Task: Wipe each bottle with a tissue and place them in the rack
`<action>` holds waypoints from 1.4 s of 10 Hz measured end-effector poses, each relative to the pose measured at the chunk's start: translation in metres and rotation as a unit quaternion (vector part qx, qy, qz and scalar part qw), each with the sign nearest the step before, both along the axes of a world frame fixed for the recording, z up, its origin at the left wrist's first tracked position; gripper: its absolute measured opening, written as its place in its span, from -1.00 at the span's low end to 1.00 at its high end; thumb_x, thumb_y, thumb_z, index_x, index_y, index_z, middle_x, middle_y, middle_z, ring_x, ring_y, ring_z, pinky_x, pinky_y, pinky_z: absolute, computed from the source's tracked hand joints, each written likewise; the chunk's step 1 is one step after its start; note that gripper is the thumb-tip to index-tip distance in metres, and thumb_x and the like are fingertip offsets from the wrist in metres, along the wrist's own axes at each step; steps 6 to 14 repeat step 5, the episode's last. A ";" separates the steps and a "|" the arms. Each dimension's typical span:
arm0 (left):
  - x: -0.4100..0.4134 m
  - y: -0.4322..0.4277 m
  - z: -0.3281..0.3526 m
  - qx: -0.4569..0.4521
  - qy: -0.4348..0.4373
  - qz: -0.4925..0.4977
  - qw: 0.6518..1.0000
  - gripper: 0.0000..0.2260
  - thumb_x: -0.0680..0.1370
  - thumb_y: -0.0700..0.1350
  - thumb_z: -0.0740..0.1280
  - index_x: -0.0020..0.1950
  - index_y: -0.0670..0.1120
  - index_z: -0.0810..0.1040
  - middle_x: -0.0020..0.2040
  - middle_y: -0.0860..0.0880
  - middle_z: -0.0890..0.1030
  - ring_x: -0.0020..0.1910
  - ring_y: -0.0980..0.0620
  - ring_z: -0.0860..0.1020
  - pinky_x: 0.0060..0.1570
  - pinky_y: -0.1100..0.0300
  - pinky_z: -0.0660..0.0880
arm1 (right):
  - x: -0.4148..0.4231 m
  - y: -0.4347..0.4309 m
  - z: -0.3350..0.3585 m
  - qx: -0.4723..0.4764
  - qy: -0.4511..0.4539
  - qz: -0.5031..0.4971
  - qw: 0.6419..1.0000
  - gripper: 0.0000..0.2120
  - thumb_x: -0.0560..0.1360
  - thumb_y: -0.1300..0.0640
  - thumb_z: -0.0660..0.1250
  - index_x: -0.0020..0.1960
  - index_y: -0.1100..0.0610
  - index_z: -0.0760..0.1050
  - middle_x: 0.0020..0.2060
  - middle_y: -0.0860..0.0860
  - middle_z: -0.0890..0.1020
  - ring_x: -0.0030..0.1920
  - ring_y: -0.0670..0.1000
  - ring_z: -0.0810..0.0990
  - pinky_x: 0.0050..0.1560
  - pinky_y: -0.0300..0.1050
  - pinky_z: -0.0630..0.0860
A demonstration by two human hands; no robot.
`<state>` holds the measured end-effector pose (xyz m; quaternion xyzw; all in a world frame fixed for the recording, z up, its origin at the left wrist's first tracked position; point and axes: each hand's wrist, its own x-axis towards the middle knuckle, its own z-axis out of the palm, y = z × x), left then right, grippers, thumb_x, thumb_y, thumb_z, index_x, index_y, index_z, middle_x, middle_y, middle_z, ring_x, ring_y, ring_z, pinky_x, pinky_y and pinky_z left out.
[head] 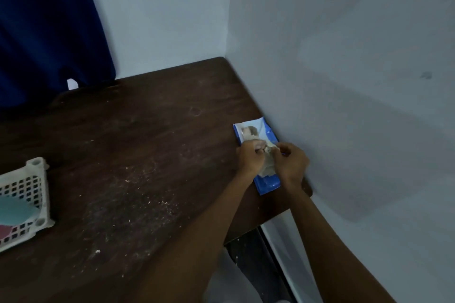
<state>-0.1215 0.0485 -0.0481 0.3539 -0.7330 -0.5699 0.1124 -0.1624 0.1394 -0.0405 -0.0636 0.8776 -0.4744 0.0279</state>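
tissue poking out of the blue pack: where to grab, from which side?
Pinch the loose crumpled tissue where it rises from the opening in the flat-lying pack, coming from above on the table side; the wall runs close along the pack's right edge. The left hand and right hand pinch it there.

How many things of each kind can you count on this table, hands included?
Hands: 2 (left hand, right hand)
Tissue pack: 1
Tissue, pinched by both: 1
Rack: 1
Items in rack: 2 (teal item, pink item)
Total: 7
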 end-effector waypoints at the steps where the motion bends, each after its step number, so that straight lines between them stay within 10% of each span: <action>1: 0.002 -0.001 -0.004 -0.001 -0.021 0.004 1.000 -0.68 0.53 -0.33 0.23 0.15 -0.12 0.69 0.11 -0.08 0.71 0.15 -0.04 0.62 0.25 0.10 0.53 | -0.006 0.006 -0.004 0.048 -0.002 0.029 0.998 -0.80 0.49 0.18 0.45 0.07 0.22 0.69 -0.07 0.10 0.73 -0.08 -0.01 0.67 -0.09 -0.47 0.41; 3: 0.037 -0.023 0.021 0.023 0.046 0.068 0.996 -0.72 0.58 -0.37 0.23 0.19 -0.20 0.65 0.09 -0.12 0.70 0.04 0.07 0.66 0.15 0.07 0.60 | 0.006 0.011 0.013 0.116 0.050 0.055 0.990 -0.83 0.54 0.28 0.34 0.09 0.24 0.66 -0.05 0.16 0.70 -0.04 0.13 0.67 -0.06 -0.23 0.44; 5: 0.118 -0.063 0.032 -0.255 0.007 0.097 0.962 -0.67 0.65 -0.19 0.16 0.38 -0.18 0.53 0.34 -0.13 0.57 0.36 -0.06 0.50 0.40 0.33 0.22 | 0.072 -0.064 0.047 0.079 0.057 0.331 0.939 -0.73 0.59 0.25 0.21 0.24 0.18 0.54 0.18 0.12 0.56 0.20 0.08 0.50 0.23 -0.12 0.39; 14: 0.118 -0.063 0.032 -0.255 0.007 0.097 0.962 -0.67 0.65 -0.19 0.16 0.38 -0.18 0.53 0.34 -0.13 0.57 0.36 -0.06 0.50 0.40 0.33 0.22 | 0.072 -0.064 0.047 0.079 0.057 0.331 0.939 -0.73 0.59 0.25 0.21 0.24 0.18 0.54 0.18 0.12 0.56 0.20 0.08 0.50 0.23 -0.12 0.39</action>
